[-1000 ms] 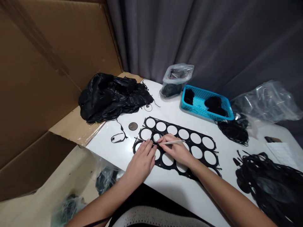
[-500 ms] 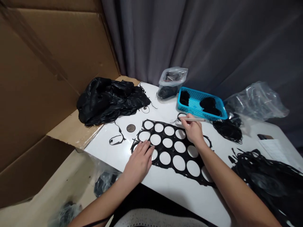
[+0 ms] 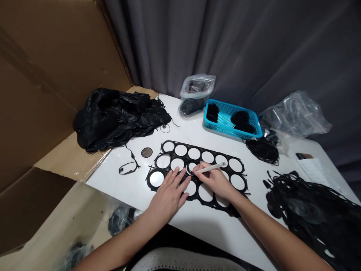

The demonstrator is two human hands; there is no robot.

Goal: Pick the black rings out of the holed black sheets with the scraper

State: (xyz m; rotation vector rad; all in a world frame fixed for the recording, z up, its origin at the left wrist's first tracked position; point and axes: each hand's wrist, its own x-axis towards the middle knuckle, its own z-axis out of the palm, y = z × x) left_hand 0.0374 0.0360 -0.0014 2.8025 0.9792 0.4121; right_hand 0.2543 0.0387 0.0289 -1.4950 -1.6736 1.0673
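The counter (image 3: 126, 192) has a smooth, glossy white surface; the basket (image 3: 225, 130) is blue perforated plastic. The bags (image 3: 299, 113) look like clear, shiny, crinkled plastic, the curtain (image 3: 175, 41) matt cloth, the box (image 3: 50, 64) dull brown cardboard with glossy tape.

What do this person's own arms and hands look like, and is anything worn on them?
The left hand and right hand are bare: no gloves, rings, bracelets or watch show. Both forearms are uncovered, without sleeves. Fingernail details are too small to tell.
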